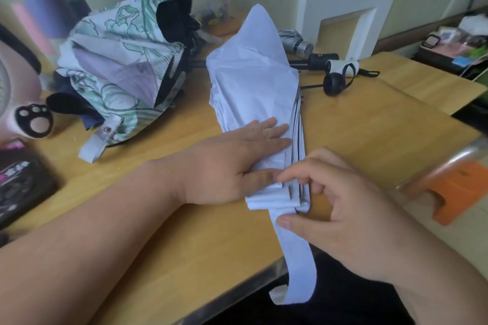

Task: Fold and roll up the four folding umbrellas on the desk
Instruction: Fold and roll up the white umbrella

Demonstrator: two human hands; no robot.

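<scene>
head view: left hand (pixel 237 163) fingers (pixel 272 134) straight and together, pressed flat on the folded cloth of the white umbrella (pixel 253 82), thumb lying along the bunched near end. it grips nothing, just pins the cloth down. right hand (pixel 340 208) fingers curled, index tip and thumb (pixel 287 223) pinching the near end of the same umbrella where its strap (pixel 299 266) comes off; other fingers tucked loosely behind. white umbrella lies mid desk (pixel 383 124), running from the near edge toward the far edge, pleats stacked along its right side with dark ribs showing, far end loose and pointed. strap hangs over the near edge of the desk, end curled. printed umbrella (pixel 118 66), green-and-white pattern with black lining, sits crumpled and unrolled at the far left of the desk, its snap tab pointing toward the near edge. dark navy cloth (pixel 76 111) shows under it; cannot tell if that is another umbrella. silver umbrella (pixel 295 39) is rolled up at the far edge, just behind the white one. toward the far right corner: black handle (pixel 323 59), white handle (pixel 342 66) touching it, round black handle (pixel 334 84) just nearer. paw plush (pixel 34 120) at the left edge. orange object (pixel 459 190) past the right edge.
</scene>
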